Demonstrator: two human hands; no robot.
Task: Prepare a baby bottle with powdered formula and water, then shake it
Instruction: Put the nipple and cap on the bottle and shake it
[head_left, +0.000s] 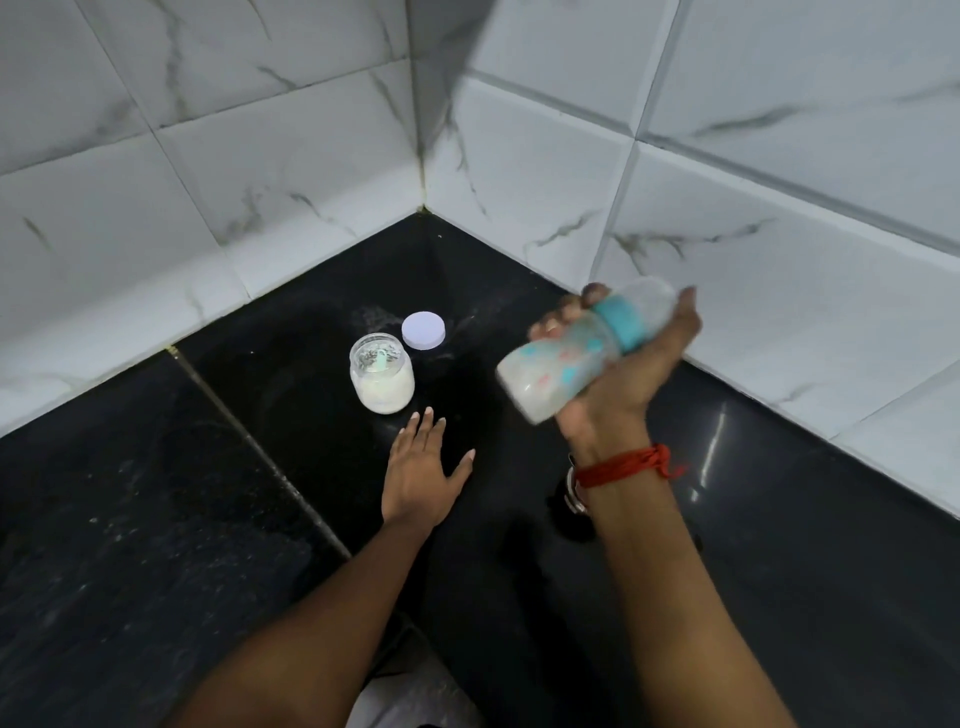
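My right hand (631, 374) grips a baby bottle (558, 364) above the black counter. The bottle lies tilted, its teal collar and clear cap toward the wall, its base toward me, and it is blurred. Whitish liquid shows inside it. A glass jar (382, 382) of white powder stands open on the counter, with a small teal scoop inside. Its white lid (423, 330) lies flat just behind it. My left hand (423, 470) rests flat on the counter, fingers straight, just in front of the jar.
The black stone counter (208, 493) runs into a corner of white marble-look tiled walls (545, 171). Spilled powder dusts the counter near the lid. A red thread and a watch circle my right wrist (618, 470).
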